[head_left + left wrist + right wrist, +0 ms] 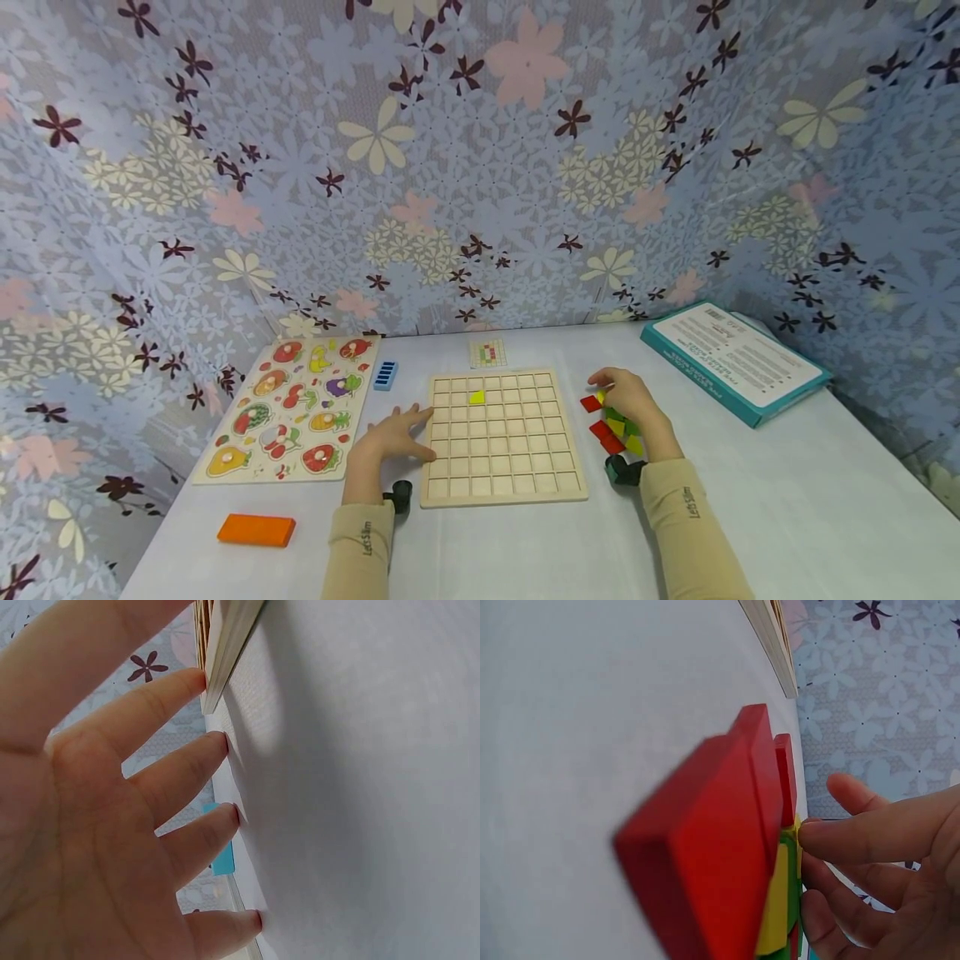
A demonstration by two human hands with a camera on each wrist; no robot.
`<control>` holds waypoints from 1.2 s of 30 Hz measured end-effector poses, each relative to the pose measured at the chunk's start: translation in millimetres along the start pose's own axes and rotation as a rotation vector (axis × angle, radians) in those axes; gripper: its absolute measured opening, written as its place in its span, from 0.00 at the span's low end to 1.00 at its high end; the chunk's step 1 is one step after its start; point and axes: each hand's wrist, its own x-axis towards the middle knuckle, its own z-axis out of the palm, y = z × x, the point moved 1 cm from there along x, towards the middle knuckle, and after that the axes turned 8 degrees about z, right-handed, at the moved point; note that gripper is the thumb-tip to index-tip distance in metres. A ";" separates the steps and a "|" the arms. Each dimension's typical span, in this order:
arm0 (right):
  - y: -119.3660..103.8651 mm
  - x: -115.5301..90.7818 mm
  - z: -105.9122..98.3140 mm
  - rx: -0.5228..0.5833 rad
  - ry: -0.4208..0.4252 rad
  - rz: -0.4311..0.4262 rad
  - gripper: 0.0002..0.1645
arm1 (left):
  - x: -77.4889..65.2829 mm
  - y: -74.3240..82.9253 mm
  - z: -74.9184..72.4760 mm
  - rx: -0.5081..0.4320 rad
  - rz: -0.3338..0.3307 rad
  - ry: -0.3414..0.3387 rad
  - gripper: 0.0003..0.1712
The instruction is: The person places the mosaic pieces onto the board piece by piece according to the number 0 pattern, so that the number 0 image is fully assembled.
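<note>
My left hand [388,437] rests at the left edge of a wooden grid board [501,444], its fingers spread. In the left wrist view, a fingertip [196,679] touches the board's edge. One yellow tile [477,398] lies in a cell of the upper rows. To the board's right, my right hand [628,397] reaches over a small pile of red tiles [606,437], green tiles [613,414] and yellow tiles [633,445]. Seen from the right wrist, the thumb [826,838] is against a yellow tile at the pile's far end; the fingers are loosely bent, with no tile visibly pinched.
A small pattern card [488,353] lies behind the board. A fruit puzzle board [255,450] and a small blue block with dark bars [386,375] are at left, an orange block [257,530] nearer. A teal-edged box [738,362] lies at back right, before a floral curtain [480,167].
</note>
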 end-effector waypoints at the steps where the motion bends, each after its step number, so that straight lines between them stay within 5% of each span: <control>1: 0.0 0.5 -0.1 -0.001 -0.003 0.005 0.27 | 0.2 0.0 0.2 -0.002 -0.001 0.001 0.46; 36: -1.8 -2.5 -5.0 -0.106 0.062 -0.013 0.18 | -0.3 2.0 -0.2 0.010 -0.011 0.001 0.46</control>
